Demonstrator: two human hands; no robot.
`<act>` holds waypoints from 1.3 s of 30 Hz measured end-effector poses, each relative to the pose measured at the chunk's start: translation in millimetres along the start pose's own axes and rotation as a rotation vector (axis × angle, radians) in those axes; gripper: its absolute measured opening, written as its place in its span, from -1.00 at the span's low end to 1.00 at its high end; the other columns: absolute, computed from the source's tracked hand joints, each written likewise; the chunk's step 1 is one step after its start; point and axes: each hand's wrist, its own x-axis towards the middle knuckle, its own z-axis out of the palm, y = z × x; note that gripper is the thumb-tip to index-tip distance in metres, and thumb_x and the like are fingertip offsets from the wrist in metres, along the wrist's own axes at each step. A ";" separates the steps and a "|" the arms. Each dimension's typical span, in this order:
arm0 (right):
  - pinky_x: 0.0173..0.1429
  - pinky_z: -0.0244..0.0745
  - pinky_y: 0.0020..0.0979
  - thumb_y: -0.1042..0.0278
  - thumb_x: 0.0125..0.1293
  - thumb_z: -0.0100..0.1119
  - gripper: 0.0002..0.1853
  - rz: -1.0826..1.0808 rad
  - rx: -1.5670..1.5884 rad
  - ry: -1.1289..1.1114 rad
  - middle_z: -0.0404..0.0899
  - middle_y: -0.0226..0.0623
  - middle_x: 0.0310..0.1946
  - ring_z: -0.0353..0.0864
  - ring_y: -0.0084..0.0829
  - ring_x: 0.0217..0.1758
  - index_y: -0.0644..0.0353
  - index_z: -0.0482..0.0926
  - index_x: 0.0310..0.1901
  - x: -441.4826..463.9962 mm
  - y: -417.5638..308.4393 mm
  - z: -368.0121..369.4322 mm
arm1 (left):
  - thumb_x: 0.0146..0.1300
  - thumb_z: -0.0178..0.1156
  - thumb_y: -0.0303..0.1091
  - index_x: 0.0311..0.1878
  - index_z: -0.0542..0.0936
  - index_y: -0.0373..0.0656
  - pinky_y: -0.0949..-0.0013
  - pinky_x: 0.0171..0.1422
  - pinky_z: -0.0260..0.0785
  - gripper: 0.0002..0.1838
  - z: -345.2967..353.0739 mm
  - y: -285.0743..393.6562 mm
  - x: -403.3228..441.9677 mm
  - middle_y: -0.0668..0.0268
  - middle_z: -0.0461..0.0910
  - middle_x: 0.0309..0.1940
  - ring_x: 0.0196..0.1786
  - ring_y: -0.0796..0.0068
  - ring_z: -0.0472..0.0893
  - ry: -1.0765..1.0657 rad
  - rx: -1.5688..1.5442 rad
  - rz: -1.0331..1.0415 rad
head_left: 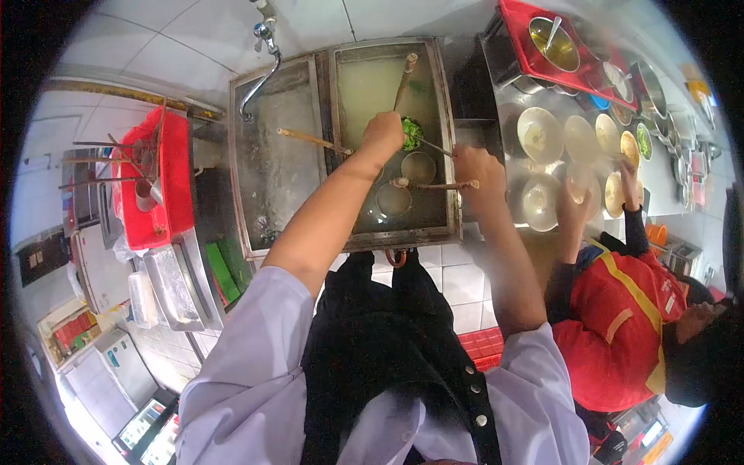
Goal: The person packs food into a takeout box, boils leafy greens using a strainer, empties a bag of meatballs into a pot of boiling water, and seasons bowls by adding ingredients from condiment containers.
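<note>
My right hand (478,172) is closed around the handle of a strainer, whose thin metal shaft runs left to a bunch of chopped greens (411,133) above the cooking vat (446,101). Beside those greens, my left hand (385,133) is curled closed; what its fingers grip is hidden. A wooden handle (407,76) rises just beyond it. Two round strainer baskets (394,200) sit in the cloudy water nearer me. One wooden handle (438,184) lies across the vat below my right hand, and another wooden handle (308,139) spans the divider on the left.
Left of the vat is a second basin (279,186) under a tap (264,32). A red tray (174,186) with utensils stands farther left. On the right, a co-worker in a red jacket (620,333) reaches over several bowls (540,203); a red tray (519,39) holds a pot.
</note>
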 end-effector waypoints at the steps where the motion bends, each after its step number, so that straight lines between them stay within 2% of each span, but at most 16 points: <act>1: -0.20 0.75 -0.07 0.39 0.35 0.18 -0.91 -0.001 0.014 -0.001 0.76 -0.03 -0.37 0.83 0.01 -0.23 0.13 0.67 -0.27 -0.6 0.9 -1.5 | 0.29 0.33 -0.42 -0.10 0.74 -0.29 -0.07 0.11 0.63 -0.81 5.4 0.2 5.8 -0.12 0.75 -0.11 0.01 -0.17 0.75 0.000 0.005 -0.044; 3: -0.19 0.74 -0.07 0.40 0.34 0.19 -0.93 0.000 0.045 -0.004 0.75 -0.04 -0.37 0.83 0.01 -0.22 0.13 0.66 -0.27 -3.8 2.6 -4.9 | 0.35 0.23 -0.45 -0.09 0.75 -0.29 -0.07 0.10 0.63 -0.81 15.2 -0.9 17.1 -0.12 0.75 -0.10 0.02 -0.15 0.75 -0.004 0.018 -0.128; 6: -0.20 0.74 -0.06 0.41 0.34 0.21 -0.93 -0.006 0.033 0.039 0.75 -0.02 -0.36 0.83 0.01 -0.23 0.12 0.67 -0.28 -8.8 9.6 2.0 | 0.40 0.11 -0.47 -0.08 0.75 -0.28 -0.06 0.09 0.65 -0.77 22.6 -5.8 16.5 -0.12 0.75 -0.10 0.03 -0.13 0.76 -0.008 0.011 -0.082; 9: -0.17 0.73 -0.03 0.38 0.37 0.19 -0.88 0.056 0.033 -0.039 0.75 0.00 -0.33 0.82 0.05 -0.21 0.13 0.69 -0.29 -15.8 16.9 -7.7 | 0.42 0.09 -0.46 -0.10 0.75 -0.30 -0.06 0.06 0.65 -0.76 51.7 -15.0 33.0 -0.12 0.75 -0.11 0.02 -0.15 0.76 0.075 0.016 -0.143; 12: -0.13 0.73 0.00 0.36 0.36 0.19 -0.86 0.103 0.003 -0.094 0.75 0.01 -0.31 0.80 0.11 -0.20 0.14 0.71 -0.29 -31.4 21.7 -40.2 | 0.41 0.08 -0.48 -0.12 0.74 -0.32 -0.07 0.04 0.65 -0.76 43.4 -10.8 23.1 -0.13 0.74 -0.12 -0.03 -0.16 0.76 0.068 0.035 -0.083; 15: -0.10 0.72 0.03 0.34 0.36 0.19 -0.85 0.133 0.113 0.038 0.75 0.01 -0.33 0.78 0.15 -0.19 0.14 0.72 -0.30 -39.8 28.2 -50.6 | 0.39 0.10 -0.49 -0.14 0.74 -0.33 -0.10 0.03 0.63 -0.78 40.9 -10.1 17.3 -0.14 0.74 -0.13 -0.05 -0.18 0.75 0.109 -0.019 0.005; 18: -0.16 0.72 -0.01 0.35 0.35 0.19 -0.85 0.136 0.147 0.068 0.75 0.01 -0.37 0.79 0.12 -0.24 0.11 0.72 -0.35 -27.6 32.3 -22.8 | 0.36 0.18 -0.45 -0.16 0.74 -0.33 -0.10 0.05 0.62 -0.80 43.3 -9.5 15.7 -0.13 0.74 -0.16 -0.05 -0.19 0.75 0.174 0.009 0.015; 21: -0.22 0.73 -0.04 0.36 0.35 0.18 -0.83 0.055 0.082 0.098 0.74 -0.01 -0.40 0.81 0.04 -0.28 0.09 0.71 -0.39 -6.5 24.9 18.1 | 0.34 0.30 -0.31 -0.17 0.74 -0.35 -0.07 0.08 0.61 -0.76 21.0 -4.0 4.5 -0.13 0.74 -0.15 -0.03 -0.18 0.75 0.060 0.046 0.042; 24: -0.27 0.73 -0.08 0.39 0.33 0.18 -0.84 0.104 0.037 0.068 0.74 -0.04 -0.43 0.83 -0.03 -0.31 0.08 0.71 -0.40 7.4 16.7 45.0 | 0.31 0.40 -0.14 -0.19 0.75 -0.34 -0.04 0.07 0.61 -0.64 4.5 -14.0 2.2 -0.12 0.75 -0.16 -0.04 -0.15 0.75 0.055 0.030 -0.032; 27: -0.26 0.74 -0.10 0.38 0.33 0.18 -0.83 0.103 0.062 0.106 0.74 -0.06 -0.43 0.84 -0.05 -0.30 0.10 0.70 -0.41 6.3 15.4 51.5 | 0.30 0.44 -0.07 -0.11 0.72 -0.36 -0.05 0.10 0.58 -0.56 -58.2 3.1 -14.7 -0.12 0.75 -0.11 0.02 -0.13 0.74 -0.298 -0.184 -0.243; 30: -0.25 0.75 -0.12 0.37 0.33 0.20 -0.82 0.079 0.035 0.098 0.75 -0.06 -0.42 0.84 -0.04 -0.29 0.11 0.71 -0.42 7.6 15.1 55.0 | 0.31 0.42 -0.07 -0.02 0.68 -0.35 -0.06 0.14 0.55 -0.54 -89.2 24.6 -48.4 -0.07 0.75 -0.11 0.06 -0.10 0.72 0.368 -0.136 0.052; 33: -0.12 0.75 -0.02 0.36 0.39 0.11 -0.80 0.077 -0.004 -0.036 0.77 -0.01 -0.31 0.82 0.04 -0.19 0.08 0.75 -0.31 13.9 10.1 51.3 | 0.40 0.34 -0.10 0.11 0.63 -0.27 0.08 0.07 0.58 -0.57 -103.6 41.6 -41.9 0.00 0.77 -0.16 -0.04 -0.04 0.75 0.598 -0.270 0.414; 36: -0.11 0.75 -0.02 0.39 0.37 0.11 -0.81 0.090 -0.016 -0.054 0.77 0.01 -0.30 0.82 0.05 -0.17 0.13 0.74 -0.31 21.9 3.8 56.7 | 0.51 0.20 -0.21 0.12 0.63 -0.21 0.05 0.06 0.56 -0.70 -121.3 56.8 -43.3 0.03 0.77 -0.14 -0.03 -0.07 0.74 0.309 -0.269 0.337; 39: -0.23 0.75 -0.08 0.32 0.37 0.15 -0.77 0.029 -0.021 0.056 0.77 -0.04 -0.38 0.84 -0.01 -0.28 0.13 0.73 -0.40 20.1 3.2 55.3 | 0.56 0.09 -0.31 0.10 0.63 -0.18 0.04 0.06 0.55 -0.77 -122.9 48.4 -37.4 0.05 0.77 -0.14 -0.03 -0.13 0.72 0.326 -0.318 0.366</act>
